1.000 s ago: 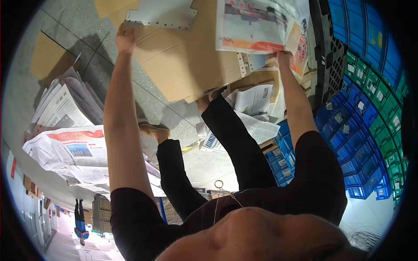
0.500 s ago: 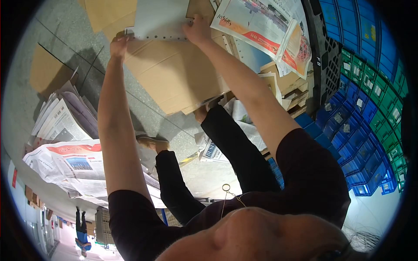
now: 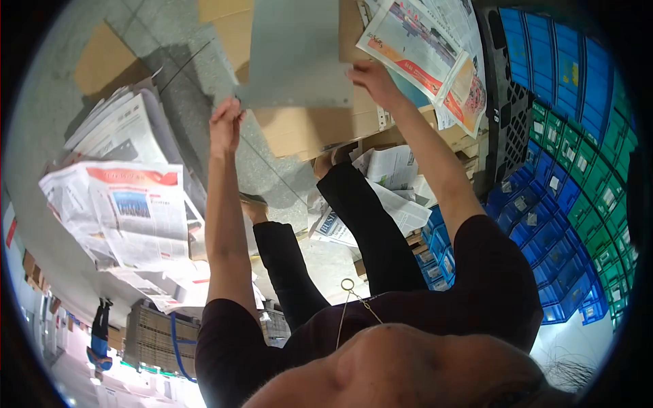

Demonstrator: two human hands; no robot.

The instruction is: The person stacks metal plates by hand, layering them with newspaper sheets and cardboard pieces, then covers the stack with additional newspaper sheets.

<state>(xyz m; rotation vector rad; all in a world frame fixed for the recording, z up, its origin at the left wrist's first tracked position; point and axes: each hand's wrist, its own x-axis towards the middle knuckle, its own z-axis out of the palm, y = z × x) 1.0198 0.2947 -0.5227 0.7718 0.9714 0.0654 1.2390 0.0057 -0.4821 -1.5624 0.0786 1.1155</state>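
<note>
A flat grey panel (image 3: 299, 58) with small holes along its near edge is held up over brown cardboard sheets (image 3: 296, 129). My left hand (image 3: 226, 126) is closed at the panel's near left corner, with the fingertips pinching there. On the opposite side, my right hand (image 3: 374, 81) grips the panel's right edge close to the near corner. The panel's far end runs out of the top of the view. Beside my right hand lies a printed newspaper (image 3: 415, 47) with a red band.
Newspaper stacks (image 3: 129, 197) stand at the left, and crumpled newspaper (image 3: 391, 170) lies by my legs. A black plastic pallet (image 3: 500, 102) stands upright at the right, before blue bins (image 3: 544, 231) and green bins (image 3: 585, 149). Far off at lower left is another person (image 3: 100, 340).
Both hands have drawn the panel nearer to my body and lifted it; its face now looks darker. More cardboard shows beyond its left side. The view has shifted too.
</note>
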